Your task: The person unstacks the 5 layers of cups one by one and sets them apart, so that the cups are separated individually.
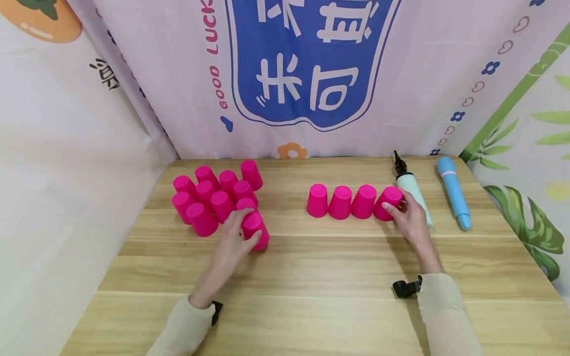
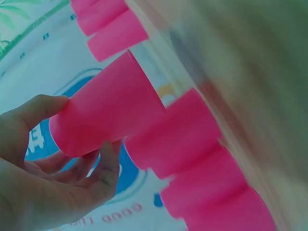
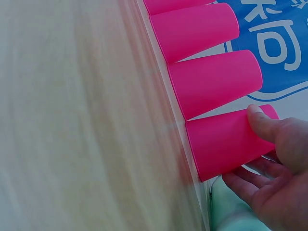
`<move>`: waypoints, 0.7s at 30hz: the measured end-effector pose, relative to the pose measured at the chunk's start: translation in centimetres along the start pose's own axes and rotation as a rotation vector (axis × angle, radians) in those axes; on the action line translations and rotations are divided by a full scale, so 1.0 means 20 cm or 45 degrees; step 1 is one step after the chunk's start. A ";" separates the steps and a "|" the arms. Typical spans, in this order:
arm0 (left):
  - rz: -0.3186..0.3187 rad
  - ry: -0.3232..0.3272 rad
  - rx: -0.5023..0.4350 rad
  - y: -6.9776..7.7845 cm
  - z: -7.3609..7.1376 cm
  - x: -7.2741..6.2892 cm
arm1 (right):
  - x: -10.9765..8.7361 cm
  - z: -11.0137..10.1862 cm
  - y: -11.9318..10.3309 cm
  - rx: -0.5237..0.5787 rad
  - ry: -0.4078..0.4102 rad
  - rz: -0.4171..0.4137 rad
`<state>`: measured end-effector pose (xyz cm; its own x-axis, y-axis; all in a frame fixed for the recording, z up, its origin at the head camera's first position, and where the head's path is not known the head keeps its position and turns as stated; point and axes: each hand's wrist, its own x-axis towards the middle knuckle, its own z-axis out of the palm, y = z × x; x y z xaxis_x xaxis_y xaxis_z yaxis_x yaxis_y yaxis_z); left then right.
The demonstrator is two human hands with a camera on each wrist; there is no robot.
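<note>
My left hand (image 1: 231, 237) grips an upside-down pink cup (image 1: 257, 232) at the near right side of a cluster of similar pink cups (image 1: 202, 220). In the left wrist view, thumb and fingers go round the narrow end of this held cup (image 2: 106, 106), whose rim looks slightly raised off the table. On the right, my right hand (image 1: 410, 217) holds the end pink cup (image 1: 388, 202) of a short row of inverted cups (image 1: 341, 202). Its thumb lies on one side of that cup (image 3: 228, 142) and the fingers on the other, while its rim sits at the table surface.
Beyond my right hand lie a mint-green hand pump (image 1: 413, 190) with a black nozzle and a blue microphone-shaped tube (image 1: 454, 193). A printed cloth (image 1: 187, 99) hangs behind the wooden table (image 1: 329, 287). Bare tabletop separates the cluster from the row.
</note>
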<state>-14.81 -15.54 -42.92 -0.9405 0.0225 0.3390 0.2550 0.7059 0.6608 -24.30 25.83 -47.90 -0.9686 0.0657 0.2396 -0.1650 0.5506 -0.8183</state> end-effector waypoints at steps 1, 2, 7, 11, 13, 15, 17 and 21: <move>0.002 0.014 -0.002 -0.02 -0.01 -0.01 | 0.00 0.00 0.00 0.002 0.000 0.000; 0.002 0.035 0.011 -0.04 -0.02 -0.02 | 0.01 0.00 0.00 0.005 0.000 -0.001; -0.049 0.120 0.034 -0.14 -0.09 -0.01 | 0.01 -0.01 0.00 -0.001 -0.003 0.007; -0.118 0.130 0.050 -0.18 -0.12 0.01 | 0.01 -0.01 0.00 -0.007 -0.007 0.004; -0.142 0.132 0.055 -0.20 -0.13 0.01 | 0.01 0.00 0.00 -0.008 -0.008 0.003; -0.169 0.132 0.061 -0.22 -0.13 0.02 | 0.01 0.00 0.00 -0.007 -0.009 0.002; -0.199 0.122 0.070 -0.23 -0.13 0.03 | 0.01 0.00 0.00 -0.009 -0.009 0.006; -0.250 0.081 0.079 -0.25 -0.13 0.04 | 0.00 0.00 0.00 -0.010 -0.010 0.015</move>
<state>-16.16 -20.93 -44.19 -0.9542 -0.1636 0.2506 0.0517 0.7348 0.6763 -24.36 25.82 -47.91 -0.9720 0.0659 0.2256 -0.1519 0.5564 -0.8169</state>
